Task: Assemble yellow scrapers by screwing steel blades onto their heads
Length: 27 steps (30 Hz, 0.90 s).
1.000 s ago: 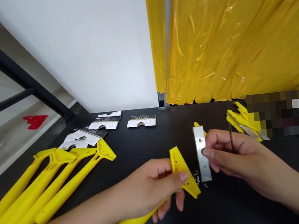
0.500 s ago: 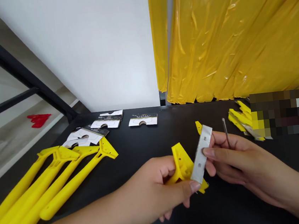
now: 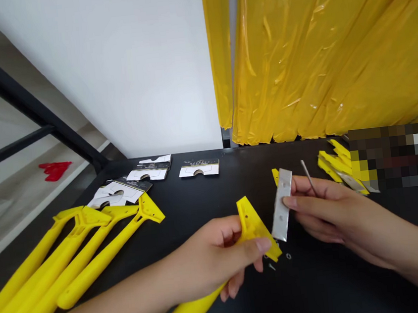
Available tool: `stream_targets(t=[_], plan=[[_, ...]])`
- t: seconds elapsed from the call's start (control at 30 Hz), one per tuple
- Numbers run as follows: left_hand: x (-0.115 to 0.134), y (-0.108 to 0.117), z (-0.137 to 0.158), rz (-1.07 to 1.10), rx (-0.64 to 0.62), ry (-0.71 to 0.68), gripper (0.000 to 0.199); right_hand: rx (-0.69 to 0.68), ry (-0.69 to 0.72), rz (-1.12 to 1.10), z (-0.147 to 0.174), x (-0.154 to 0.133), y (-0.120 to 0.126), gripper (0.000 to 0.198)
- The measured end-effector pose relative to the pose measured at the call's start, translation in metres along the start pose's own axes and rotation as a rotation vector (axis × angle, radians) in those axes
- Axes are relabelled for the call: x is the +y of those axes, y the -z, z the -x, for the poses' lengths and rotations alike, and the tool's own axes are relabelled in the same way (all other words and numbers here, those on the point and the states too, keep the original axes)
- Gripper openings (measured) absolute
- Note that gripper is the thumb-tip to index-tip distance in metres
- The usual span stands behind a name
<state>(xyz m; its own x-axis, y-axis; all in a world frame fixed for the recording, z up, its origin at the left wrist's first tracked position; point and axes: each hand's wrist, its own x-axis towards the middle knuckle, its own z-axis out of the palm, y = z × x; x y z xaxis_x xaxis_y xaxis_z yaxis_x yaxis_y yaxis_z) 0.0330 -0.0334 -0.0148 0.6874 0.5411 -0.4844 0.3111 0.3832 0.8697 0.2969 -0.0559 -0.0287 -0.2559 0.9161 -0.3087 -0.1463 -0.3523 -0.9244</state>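
My left hand (image 3: 223,259) is closed round the neck of a yellow scraper handle (image 3: 198,309), its thumb pressing on the triangular head. Between thumb and fingers, my right hand (image 3: 322,209) pinches a flat silver metal plate (image 3: 282,208) with two holes, just right of the head and apart from it. A thin metal rod (image 3: 308,178) sticks up from behind the right fingers; its lower end is hidden. Behind the plate's top a small yellow piece (image 3: 275,175) shows. Below the head lie a small screw (image 3: 272,267) and a ring-like nut or washer (image 3: 288,256).
Several yellow scraper handles (image 3: 103,257) lie on the black table (image 3: 248,172) at left. Printed cards (image 3: 199,168) lie behind them. More yellow pieces (image 3: 331,166) are at back right. Yellow plastic film (image 3: 318,55) hangs behind; a red item (image 3: 55,171) rests on the left shelf.
The metal plate has moved off the scraper head, and its lower end has left my left thumb. The head has turned slightly, showing its flat face and the small hardware on the table.
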Motion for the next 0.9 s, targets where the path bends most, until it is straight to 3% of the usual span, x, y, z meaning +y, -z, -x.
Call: stream_targets(t=[0.1,0.23,0.4,0.6,0.9], plan=[[-0.002,0.000,-0.001,0.044,0.018,-0.011,0.046,0.027,0.092,0.096,0.000,-0.003,-0.002,0.046],[-0.001,0.000,0.000,0.072,-0.007,-0.015,0.047,-0.051,0.185,0.249,0.003,-0.002,-0.009,0.041],[0.000,0.002,0.000,0.082,0.079,-0.061,0.046,-0.137,0.139,0.390,0.011,0.001,-0.018,0.033],[0.007,0.004,0.003,0.209,0.233,-0.266,0.031,-0.187,0.092,0.433,0.017,-0.001,-0.021,0.033],[0.010,0.002,0.005,0.362,0.237,-0.369,0.033,-0.218,0.104,0.506,0.016,-0.001,-0.017,0.030]])
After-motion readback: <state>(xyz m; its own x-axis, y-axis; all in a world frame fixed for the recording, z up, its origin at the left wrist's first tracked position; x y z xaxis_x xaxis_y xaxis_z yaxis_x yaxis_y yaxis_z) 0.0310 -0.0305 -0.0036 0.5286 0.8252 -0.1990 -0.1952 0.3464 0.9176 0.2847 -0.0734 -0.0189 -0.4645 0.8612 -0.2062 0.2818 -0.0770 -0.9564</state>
